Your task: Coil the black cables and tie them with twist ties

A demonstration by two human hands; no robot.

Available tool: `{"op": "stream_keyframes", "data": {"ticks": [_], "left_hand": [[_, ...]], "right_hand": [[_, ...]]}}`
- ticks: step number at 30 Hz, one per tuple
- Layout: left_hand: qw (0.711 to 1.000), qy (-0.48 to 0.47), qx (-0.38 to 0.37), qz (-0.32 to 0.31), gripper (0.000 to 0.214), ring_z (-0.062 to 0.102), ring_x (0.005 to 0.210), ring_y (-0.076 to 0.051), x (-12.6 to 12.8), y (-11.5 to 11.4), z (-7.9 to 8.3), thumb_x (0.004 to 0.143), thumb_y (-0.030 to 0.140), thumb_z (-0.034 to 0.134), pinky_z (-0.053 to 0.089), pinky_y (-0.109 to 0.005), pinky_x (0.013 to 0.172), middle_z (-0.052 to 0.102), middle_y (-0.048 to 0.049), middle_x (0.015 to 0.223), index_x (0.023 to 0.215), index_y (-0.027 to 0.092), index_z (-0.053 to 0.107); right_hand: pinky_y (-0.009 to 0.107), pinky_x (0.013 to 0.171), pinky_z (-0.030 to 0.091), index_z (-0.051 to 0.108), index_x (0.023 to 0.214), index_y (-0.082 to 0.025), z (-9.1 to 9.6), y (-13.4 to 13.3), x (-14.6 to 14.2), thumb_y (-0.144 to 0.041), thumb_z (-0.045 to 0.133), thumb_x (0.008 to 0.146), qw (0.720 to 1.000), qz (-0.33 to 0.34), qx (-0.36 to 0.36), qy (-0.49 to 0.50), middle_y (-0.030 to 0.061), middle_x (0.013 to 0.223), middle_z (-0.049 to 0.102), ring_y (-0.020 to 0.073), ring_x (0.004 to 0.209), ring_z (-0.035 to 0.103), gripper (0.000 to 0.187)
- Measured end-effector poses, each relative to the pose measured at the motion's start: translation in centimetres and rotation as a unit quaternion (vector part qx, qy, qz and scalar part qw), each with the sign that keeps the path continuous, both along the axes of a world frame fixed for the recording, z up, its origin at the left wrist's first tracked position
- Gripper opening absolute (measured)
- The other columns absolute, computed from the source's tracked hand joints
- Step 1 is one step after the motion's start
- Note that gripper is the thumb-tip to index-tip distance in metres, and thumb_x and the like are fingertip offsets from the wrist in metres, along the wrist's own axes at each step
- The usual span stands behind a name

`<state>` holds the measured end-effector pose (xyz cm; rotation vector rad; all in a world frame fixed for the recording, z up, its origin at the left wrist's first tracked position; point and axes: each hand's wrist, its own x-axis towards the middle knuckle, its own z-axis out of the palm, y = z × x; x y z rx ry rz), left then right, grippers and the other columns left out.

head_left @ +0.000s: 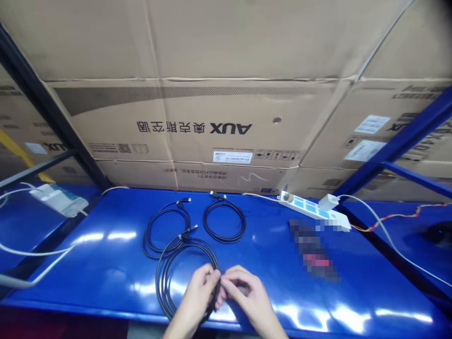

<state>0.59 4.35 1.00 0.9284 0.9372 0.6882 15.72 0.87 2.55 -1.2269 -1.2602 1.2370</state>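
A coiled black cable (169, 273) lies on the blue table (106, 263) near its front edge. My left hand (197, 294) and my right hand (245, 289) meet at the coil's right side, both pinched on the cable strands there. Two more coiled black cables rest further back, one at the left (155, 235) and one in the middle (224, 221), each with its plug ends pointing away from me.
A white power strip (312, 209) with a plugged adapter lies at the back right, its cord trailing right. A blurred dark object (312, 249) sits beside it. Large cardboard boxes (212, 117) wall the back. A white device (58, 197) with cords lies at the left.
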Motion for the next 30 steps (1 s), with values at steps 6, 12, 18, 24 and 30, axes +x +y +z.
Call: {"op": "stream_keyframes", "data": {"ticks": [6, 12, 18, 24, 30], "left_hand": [[1.0, 0.012, 0.017, 0.008, 0.055, 0.048, 0.041, -0.011, 0.0, 0.0, -0.2, 0.077, 0.075, 0.065, 0.032, -0.025, 0.046, 0.058, 0.0042, 0.05, 0.07, 0.023, 0.046], [1.0, 0.021, 0.023, 0.004, 0.057, 0.051, 0.04, -0.012, 0.1, -0.2, -0.6, 0.076, 0.078, 0.063, 0.035, -0.024, 0.045, 0.06, 0.0036, 0.05, 0.071, 0.023, 0.046], [0.999, 0.03, 0.028, -0.002, 0.056, 0.055, 0.038, -0.014, 0.3, -0.6, -0.8, 0.078, 0.078, 0.06, 0.039, -0.025, 0.041, 0.064, 0.0014, 0.053, 0.073, 0.025, 0.044], [0.998, 0.042, 0.05, 0.007, 0.052, 0.052, 0.036, -0.013, 0.2, -0.6, -0.3, 0.082, 0.074, 0.061, 0.036, -0.023, 0.039, 0.055, 0.0055, 0.044, 0.072, 0.024, 0.048], [0.996, 0.054, 0.063, 0.03, 0.053, 0.05, 0.034, -0.013, 0.2, -0.6, -0.2, 0.081, 0.074, 0.061, 0.034, -0.023, 0.039, 0.049, 0.0073, 0.038, 0.071, 0.025, 0.047]], "right_hand": [[0.031, 0.065, 0.058, 0.071, 0.081, -0.017, -0.8, 0.7, 0.1, -0.05, 0.079, 0.079, 0.999, -0.003, -0.039, 0.017, 0.0039, 0.067, 0.069, 0.0217, 0.064, 0.072, 0.034], [0.034, 0.065, 0.06, 0.074, 0.079, -0.017, -0.5, 0.6, 0.7, -0.053, 0.08, 0.076, 0.999, 0.008, -0.045, 0.011, 0.008, 0.085, 0.073, 0.0224, 0.063, 0.073, 0.036], [0.031, 0.069, 0.058, 0.08, 0.078, -0.018, -0.4, 0.2, 1.5, -0.045, 0.079, 0.08, 0.999, 0.015, -0.033, -0.04, 0.0096, 0.085, 0.076, 0.024, 0.078, 0.073, 0.027], [0.027, 0.066, 0.054, 0.079, 0.084, -0.018, -0.4, 0.0, 1.4, -0.044, 0.076, 0.082, 0.996, 0.014, -0.048, -0.076, 0.0066, 0.079, 0.077, 0.022, 0.074, 0.071, 0.027], [0.028, 0.065, 0.053, 0.079, 0.088, -0.018, -0.1, 0.2, 1.2, -0.051, 0.073, 0.085, 0.995, 0.02, -0.05, -0.078, 0.0064, 0.079, 0.078, 0.0227, 0.074, 0.071, 0.034]]}}
